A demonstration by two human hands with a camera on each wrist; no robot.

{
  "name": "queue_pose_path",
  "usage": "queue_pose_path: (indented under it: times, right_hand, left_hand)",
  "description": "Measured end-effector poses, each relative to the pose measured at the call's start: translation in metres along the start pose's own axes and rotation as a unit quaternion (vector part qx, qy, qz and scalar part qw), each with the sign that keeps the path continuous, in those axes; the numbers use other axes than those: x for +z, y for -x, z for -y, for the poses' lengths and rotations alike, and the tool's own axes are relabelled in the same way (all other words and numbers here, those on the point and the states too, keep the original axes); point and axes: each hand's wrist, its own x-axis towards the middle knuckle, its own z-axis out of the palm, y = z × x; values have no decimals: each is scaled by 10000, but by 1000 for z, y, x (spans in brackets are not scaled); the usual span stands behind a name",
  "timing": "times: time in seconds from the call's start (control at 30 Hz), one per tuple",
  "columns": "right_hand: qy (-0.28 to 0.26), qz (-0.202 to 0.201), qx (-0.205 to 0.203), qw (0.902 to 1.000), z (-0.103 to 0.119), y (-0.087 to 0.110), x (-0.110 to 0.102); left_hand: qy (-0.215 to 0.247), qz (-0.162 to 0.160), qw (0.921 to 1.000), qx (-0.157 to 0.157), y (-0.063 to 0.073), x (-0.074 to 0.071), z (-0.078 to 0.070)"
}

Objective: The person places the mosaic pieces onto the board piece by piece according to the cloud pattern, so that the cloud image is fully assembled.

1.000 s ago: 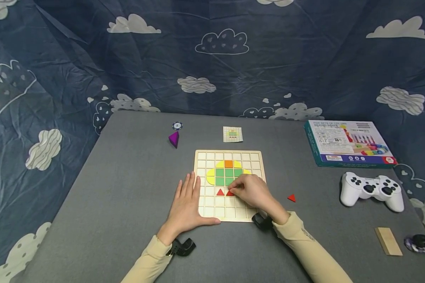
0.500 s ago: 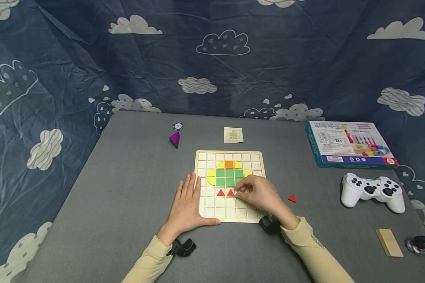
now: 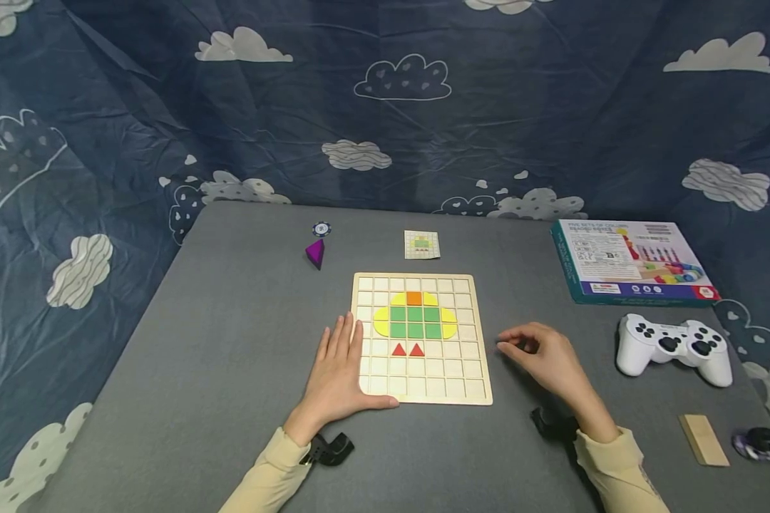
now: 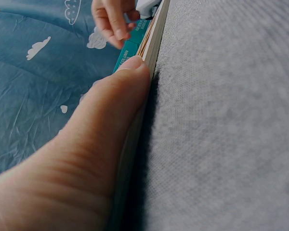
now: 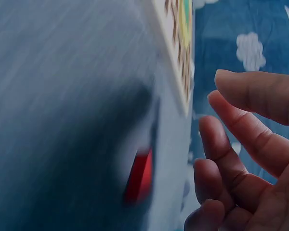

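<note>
My left hand (image 3: 335, 379) lies with straight fingers along the left edge of a wooden grid board (image 3: 454, 370); its thumb rests at the near edge. Set in the board are green squares (image 3: 415, 322), an orange square (image 3: 413, 298), yellow curved pieces (image 3: 381, 323) and two red triangles (image 3: 416, 350). Off the board's right side hovers my right hand (image 3: 548, 360), holding nothing, fingers loosely bent. In the right wrist view, thumb and fingertips stand apart above a loose red triangle (image 5: 138, 178) on the table. In the head view the hand hides that piece.
Behind the board lies a small pattern card (image 3: 421, 244). A purple pyramid (image 3: 316, 253) and a poker chip (image 3: 321, 229) sit back left. To the right are a boxed set (image 3: 635, 260), a white game controller (image 3: 674, 345), a wooden block (image 3: 704, 440) and a dark purple-and-black object (image 3: 763, 443).
My right hand has let go of the second red triangle in the board and moved right, over the loose red triangle. The left hand stays at the board's edge.
</note>
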Motion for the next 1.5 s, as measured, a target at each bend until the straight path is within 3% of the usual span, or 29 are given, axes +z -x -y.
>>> queue_pose_path:
  times: [0.37, 0.63, 1.1, 1.27, 1.5]
  right_hand:
    - [279, 249, 159, 9992, -34, 20, -17]
    - [368, 506, 73, 9980, -39, 26, -20]
    - [199, 1187, 675, 9904, -39, 25, -26]
    - [-79, 1155, 610, 9914, -38, 27, -23]
    - [-187, 763, 519, 9956, -28, 21, -11]
  left_hand:
    - [1, 83, 10000, -53, -1, -2, -1]
    - [17, 115, 9999, -65, -1, -1, -1]
    - [7, 3, 10000, 1, -1, 1, -1]
    - [20, 10, 10000, 10, 0, 2, -1]
    - [49, -9, 10000, -10, 0, 1, -1]
